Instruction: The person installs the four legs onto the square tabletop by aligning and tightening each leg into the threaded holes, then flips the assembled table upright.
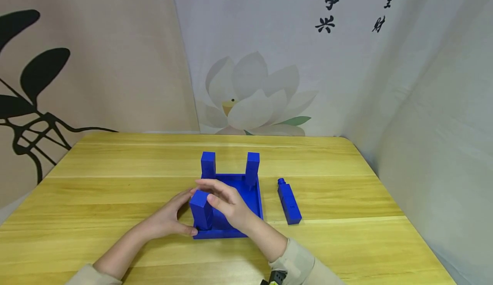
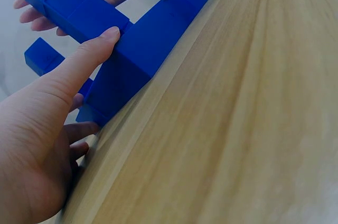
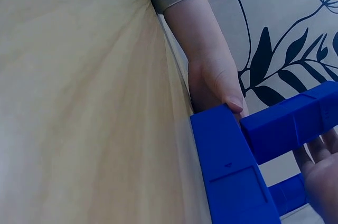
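A shallow blue tray-like base [image 1: 227,233] lies on the table, with a square blue leg standing upright at each of three corners. My left hand [image 1: 173,218] grips its near-left corner, the thumb on the rim [image 2: 124,31] and the fingers along the left side wall. Beside the near-left leg [image 1: 202,212] is my right hand [image 1: 229,201], its thumb by the leg's top and its loosely straight fingers reaching behind it. The right wrist view shows those fingers close against the same leg [image 3: 296,121]. Both far legs, left [image 1: 208,165] and right [image 1: 252,167], stand untouched.
Right of the base, a loose blue leg [image 1: 289,203] with a narrow round end lies on the wooden table [image 1: 346,233]. A pale curtain [image 1: 269,28] printed with a flower and characters hangs behind the table's far edge.
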The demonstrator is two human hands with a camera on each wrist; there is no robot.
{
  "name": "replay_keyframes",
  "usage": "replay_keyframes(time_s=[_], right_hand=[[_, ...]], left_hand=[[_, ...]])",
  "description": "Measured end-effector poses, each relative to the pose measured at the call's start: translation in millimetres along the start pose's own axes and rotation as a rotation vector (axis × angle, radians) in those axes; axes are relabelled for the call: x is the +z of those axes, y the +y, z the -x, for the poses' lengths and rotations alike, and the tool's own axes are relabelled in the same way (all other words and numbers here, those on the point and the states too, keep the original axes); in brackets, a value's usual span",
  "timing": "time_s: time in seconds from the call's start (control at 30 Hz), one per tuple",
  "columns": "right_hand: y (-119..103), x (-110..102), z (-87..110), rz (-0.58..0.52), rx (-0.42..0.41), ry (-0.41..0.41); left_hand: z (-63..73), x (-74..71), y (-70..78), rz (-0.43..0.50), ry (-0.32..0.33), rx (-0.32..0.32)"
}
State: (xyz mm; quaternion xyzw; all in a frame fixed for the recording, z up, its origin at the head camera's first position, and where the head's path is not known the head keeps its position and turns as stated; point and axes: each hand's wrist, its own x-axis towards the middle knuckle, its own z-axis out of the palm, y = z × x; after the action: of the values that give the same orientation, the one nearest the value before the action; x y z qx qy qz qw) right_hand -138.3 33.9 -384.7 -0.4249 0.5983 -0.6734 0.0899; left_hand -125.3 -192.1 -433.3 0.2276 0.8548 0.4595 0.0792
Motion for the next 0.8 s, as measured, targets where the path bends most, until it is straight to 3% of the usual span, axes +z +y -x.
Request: replay_keyframes(time_s=[0.4,0.8], right_hand=[[-0.3,0.2,0.2,-0.019,0.007,-0.029],[1.2,-0.2,0.1,-0.026,0.032,-0.009]], left_hand=[[0.2,-0.4,0.7,0.022,-0.015,-0.027],[0.7,-0.1,-0.1,0.021,-0.014,-0.039]])
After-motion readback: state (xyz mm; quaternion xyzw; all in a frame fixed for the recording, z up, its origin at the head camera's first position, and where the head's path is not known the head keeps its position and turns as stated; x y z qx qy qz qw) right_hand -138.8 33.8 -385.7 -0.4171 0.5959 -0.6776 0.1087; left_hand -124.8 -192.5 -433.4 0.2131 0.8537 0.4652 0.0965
